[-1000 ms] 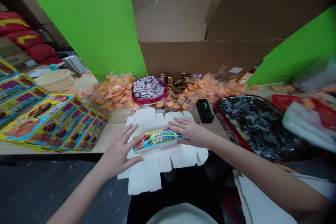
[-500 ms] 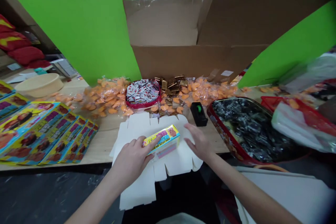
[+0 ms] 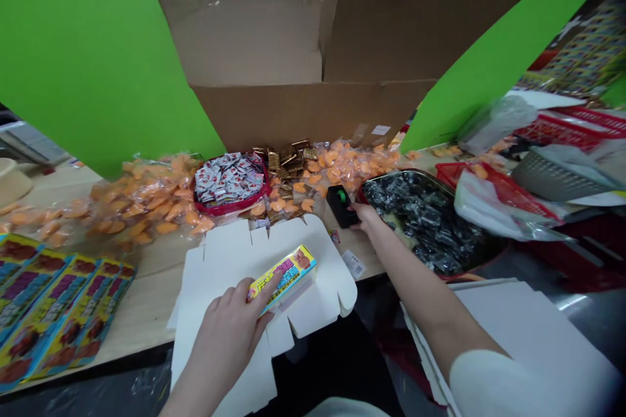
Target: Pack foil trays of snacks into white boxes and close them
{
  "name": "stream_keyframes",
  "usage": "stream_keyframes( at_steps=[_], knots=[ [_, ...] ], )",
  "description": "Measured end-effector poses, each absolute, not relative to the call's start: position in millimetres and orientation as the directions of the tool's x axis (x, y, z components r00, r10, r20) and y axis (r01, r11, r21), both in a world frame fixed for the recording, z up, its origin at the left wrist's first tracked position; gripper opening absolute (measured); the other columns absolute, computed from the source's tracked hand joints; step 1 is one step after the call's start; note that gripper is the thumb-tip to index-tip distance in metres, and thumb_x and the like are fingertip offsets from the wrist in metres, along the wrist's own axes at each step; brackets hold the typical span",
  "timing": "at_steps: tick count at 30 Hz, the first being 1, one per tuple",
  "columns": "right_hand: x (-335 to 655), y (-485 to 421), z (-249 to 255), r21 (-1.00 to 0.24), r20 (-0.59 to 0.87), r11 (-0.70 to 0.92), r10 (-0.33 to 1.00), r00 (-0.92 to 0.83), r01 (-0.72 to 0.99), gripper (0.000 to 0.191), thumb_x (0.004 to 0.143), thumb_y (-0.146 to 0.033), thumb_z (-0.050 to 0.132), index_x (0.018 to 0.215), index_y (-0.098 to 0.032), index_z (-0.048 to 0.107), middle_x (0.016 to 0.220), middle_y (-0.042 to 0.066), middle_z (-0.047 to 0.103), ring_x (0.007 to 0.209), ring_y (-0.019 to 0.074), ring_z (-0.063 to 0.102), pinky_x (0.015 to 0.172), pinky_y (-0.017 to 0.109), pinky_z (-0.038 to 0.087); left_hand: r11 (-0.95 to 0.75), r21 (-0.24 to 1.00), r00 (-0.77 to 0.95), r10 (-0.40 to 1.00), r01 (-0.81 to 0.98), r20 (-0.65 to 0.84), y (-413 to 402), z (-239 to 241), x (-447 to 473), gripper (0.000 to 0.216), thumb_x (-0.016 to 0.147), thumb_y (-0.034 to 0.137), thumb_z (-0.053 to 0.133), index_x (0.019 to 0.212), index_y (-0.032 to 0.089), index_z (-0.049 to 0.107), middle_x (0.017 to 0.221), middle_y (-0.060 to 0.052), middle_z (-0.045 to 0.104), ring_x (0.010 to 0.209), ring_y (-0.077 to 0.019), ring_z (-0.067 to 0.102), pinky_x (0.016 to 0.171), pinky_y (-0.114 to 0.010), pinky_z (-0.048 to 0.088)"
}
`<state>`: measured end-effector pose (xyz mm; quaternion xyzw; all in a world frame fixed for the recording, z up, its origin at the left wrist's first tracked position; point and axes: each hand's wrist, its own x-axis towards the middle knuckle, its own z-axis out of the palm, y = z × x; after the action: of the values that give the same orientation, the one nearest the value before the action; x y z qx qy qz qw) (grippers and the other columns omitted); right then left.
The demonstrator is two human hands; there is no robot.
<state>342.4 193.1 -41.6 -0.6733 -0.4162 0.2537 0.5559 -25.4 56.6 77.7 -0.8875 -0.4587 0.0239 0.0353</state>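
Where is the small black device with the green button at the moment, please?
In the head view, the black device sits right of centre, between the orange snack packets and the tray of black packets, touched by the right hand.

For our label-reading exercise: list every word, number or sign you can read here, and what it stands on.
Nothing is legible.
Small printed box under the left hand: lettering blurred.
Flat printed cartons: lettering blurred.
White label on the cardboard box: too small.
Sachets in red bowl: too small.
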Motion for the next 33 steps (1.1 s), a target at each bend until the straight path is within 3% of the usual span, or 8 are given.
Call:
stream_keyframes(
  at_steps=[7, 12, 15, 19, 23, 26, 29, 33],
  knots=[
    [324.8, 159.6, -66.7, -0.992, -0.111, -0.121, 0.65, 0.752, -0.043, 0.028, 0.095, -0.038, 0.049, 0.085, -0.015, 0.058, 0.073, -0.002, 0.059, 0.064, 0.0097, 0.058, 0.061, 0.025, 0.051, -0.579, -0.051, 0.581, 0.814, 0.813, 0.015, 58.6, 73.6, -27.0, 0.053, 0.094, 0.031, 0.043, 0.145, 0.038, 0.032, 0.113, -0.011, 0.059, 0.087, -0.0272, 0.062, 0.071, -0.041, 0.05],
    [318.3, 148.5, -66.2, -0.99, -0.12, -0.133, 0.624, 0.772, -0.046, 0.024, 0.089, -0.036, 0.06, 0.083, -0.013, 0.061, 0.078, -0.001, 0.061, 0.068, 0.0109, 0.058, 0.064, 0.027, 0.05, -0.574, -0.04, 0.575, 0.817, 0.818, 0.037, 59.1, 71.0, -26.2, 0.053, 0.093, 0.031, 0.045, 0.144, 0.035, 0.032, 0.115, -0.011, 0.059, 0.085, -0.0263, 0.062, 0.07, -0.04, 0.05],
    [309.0, 135.7, -51.0, -0.993, -0.096, -0.114, 0.638, 0.764, -0.03, 0.027, 0.085, -0.037, 0.059, 0.072, -0.014, 0.06, 0.072, 0.001, 0.06, 0.068, 0.0141, 0.056, 0.064, 0.029, 0.049, -0.592, 0.037, 0.582, 0.8, 0.805, 0.143, 57.4, 70.9, -30.1, 0.045, 0.091, 0.035, 0.05, 0.135, 0.027, 0.045, 0.125, -0.015, 0.053, 0.097, -0.0282, 0.06, 0.077, -0.043, 0.051],
    [281.2, 89.1, -8.4, -0.995, -0.092, -0.09, 0.759, 0.644, -0.036, 0.029, 0.08, -0.043, 0.059, 0.082, -0.015, 0.066, 0.07, 0.002, 0.061, 0.063, 0.015, 0.055, 0.06, 0.029, 0.048, -0.683, 0.087, 0.65, 0.721, 0.725, 0.241, 48.6, 75.7, -35.9, 0.038, 0.088, 0.03, 0.054, 0.126, 0.025, 0.053, 0.124, -0.013, 0.054, 0.111, -0.0297, 0.053, 0.089, -0.047, 0.046],
    [234.8, 30.3, 44.7, -0.998, -0.04, -0.049, 0.964, 0.262, 0.027, 0.034, 0.081, -0.042, 0.061, 0.104, -0.019, 0.069, 0.069, -0.001, 0.059, 0.054, 0.0109, 0.049, 0.053, 0.025, 0.044, -0.699, 0.054, 0.661, 0.696, 0.713, 0.28, 38.2, 74.8, -36.4, 0.042, 0.09, 0.015, 0.047, 0.131, 0.023, 0.05, 0.117, -0.011, 0.061, 0.103, -0.0253, 0.056, 0.087, -0.043, 0.049],
    [192.5, 7.9, 64.4, -0.994, -0.102, -0.102, 0.995, -0.013, -0.041, 0.052, 0.085, -0.036, 0.057, 0.135, -0.023, 0.05, 0.066, -0.004, 0.058, 0.054, 0.0107, 0.048, 0.052, 0.024, 0.043, -0.682, 0.073, 0.634, 0.709, 0.728, 0.307, 32.3, 71.6, -36.3, 0.04, 0.09, 0.01, 0.045, 0.127, 0.022, 0.054, 0.121, -0.011, 0.06, 0.107, -0.0255, 0.056, 0.09, -0.043, 0.05],
    [159.8, 7.9, 61.5, -0.996, -0.058, -0.061, 0.997, -0.044, -0.059, 0.064, 0.088, -0.033, 0.054, 0.146, -0.023, 0.032, 0.068, -0.004, 0.06, 0.061, 0.0127, 0.053, 0.058, 0.026, 0.046, -0.683, 0.157, 0.616, 0.717, 0.713, 0.326, 28.9, 71.8, -36.8, 0.035, 0.091, 0.011, 0.044, 0.122, 0.022, 0.056, 0.122, -0.01, 0.059, 0.112, -0.024, 0.054, 0.092, -0.041, 0.051],
    [143.2, 17.4, 48.3, -0.999, -0.022, -0.023, 0.999, 0.034, 0.025, 0.061, 0.089, -0.034, 0.052, 0.146, -0.022, 0.033, 0.074, -0.001, 0.062, 0.068, 0.0152, 0.058, 0.063, 0.029, 0.048, -0.67, 0.216, 0.593, 0.735, 0.71, 0.33, 26.1, 76.3, -36.4, 0.03, 0.092, 0.011, 0.043, 0.117, 0.018, 0.058, 0.122, -0.011, 0.059, 0.111, -0.0232, 0.054, 0.094, -0.04, 0.05]
  ],
)
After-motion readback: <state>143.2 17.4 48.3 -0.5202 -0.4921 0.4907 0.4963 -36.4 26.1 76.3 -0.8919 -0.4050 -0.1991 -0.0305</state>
